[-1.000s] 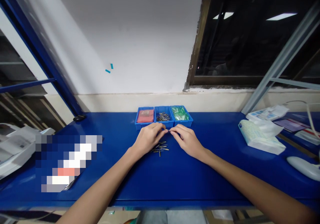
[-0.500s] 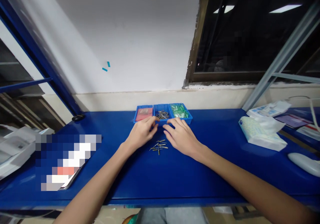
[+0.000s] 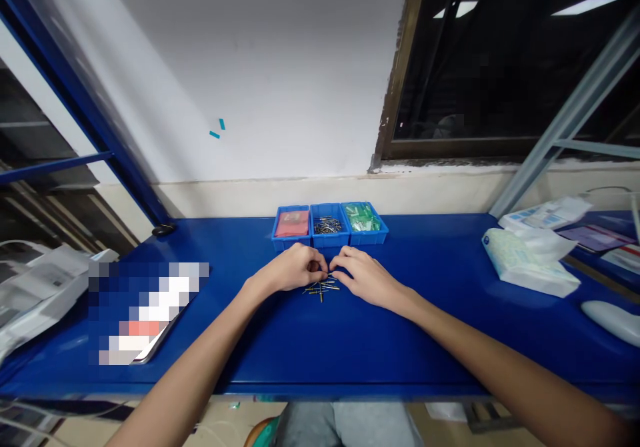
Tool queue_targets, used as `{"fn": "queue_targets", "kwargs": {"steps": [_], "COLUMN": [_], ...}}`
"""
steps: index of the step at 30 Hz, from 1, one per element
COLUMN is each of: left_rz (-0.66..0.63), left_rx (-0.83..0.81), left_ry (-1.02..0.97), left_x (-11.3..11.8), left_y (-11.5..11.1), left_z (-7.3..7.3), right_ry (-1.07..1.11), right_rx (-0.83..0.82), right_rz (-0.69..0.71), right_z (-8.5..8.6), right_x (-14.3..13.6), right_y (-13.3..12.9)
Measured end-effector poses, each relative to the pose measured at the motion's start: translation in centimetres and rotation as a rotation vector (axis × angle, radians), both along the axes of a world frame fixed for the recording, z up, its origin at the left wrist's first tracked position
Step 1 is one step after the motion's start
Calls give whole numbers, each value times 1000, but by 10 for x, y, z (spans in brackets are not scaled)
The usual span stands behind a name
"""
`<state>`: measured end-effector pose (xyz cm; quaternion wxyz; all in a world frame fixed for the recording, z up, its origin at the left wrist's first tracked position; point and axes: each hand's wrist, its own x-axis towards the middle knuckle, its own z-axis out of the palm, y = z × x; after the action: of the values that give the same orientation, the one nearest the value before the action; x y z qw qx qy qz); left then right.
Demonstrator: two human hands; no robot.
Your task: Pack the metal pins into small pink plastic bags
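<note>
A small loose pile of thin metal pins with brass-coloured ends [image 3: 321, 290] lies on the blue table. At the pile's far edge, my left hand [image 3: 299, 267] curls from the left, thumb and forefinger pinched together. My right hand [image 3: 369, 274] meets it from the right, its thumb and forefinger also closing at the tips. Between the two sets of fingertips a thin pin shows faintly, partly hidden by the fingers. Just beyond stands a blue bin of metal pins [image 3: 328, 226]. Its neighbours are a bin with red packets [image 3: 293, 224] and one with green packets [image 3: 362, 218].
On the left lie a blurred-out flat device [image 3: 150, 340] and white boxes [image 3: 37, 287]. A tissue pack [image 3: 530, 267], a white rounded object [image 3: 611, 320] and papers lie on the right. Metal posts rise at both sides, with a wall and window behind.
Both hands have come back from the front of the bins to the pile. Their fingertips have drawn together and closed. The view has shifted slightly.
</note>
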<state>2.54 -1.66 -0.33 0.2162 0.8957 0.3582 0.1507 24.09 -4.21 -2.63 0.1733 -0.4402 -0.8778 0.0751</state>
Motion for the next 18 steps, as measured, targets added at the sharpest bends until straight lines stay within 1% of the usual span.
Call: {"fn": "queue_targets", "kwargs": {"steps": [4,9,14,18], "left_rz": [13,21,46,47], "left_rx": [42,171,174,163], "left_ry": [40,52,31,40], "left_x": [3,3,1,4], "left_y": [-1,1,3,0], "left_z": [-3,-7,-10,-9], "right_ry": [9,-45,-120,-92], "right_rx": [21,75,79,70], "right_rz": [16,-26,-86,-73], "right_z": [-4,-4,2,3], "right_x": [-2,-5,-4,-3], "right_y": [2,0,-3,-4]}}
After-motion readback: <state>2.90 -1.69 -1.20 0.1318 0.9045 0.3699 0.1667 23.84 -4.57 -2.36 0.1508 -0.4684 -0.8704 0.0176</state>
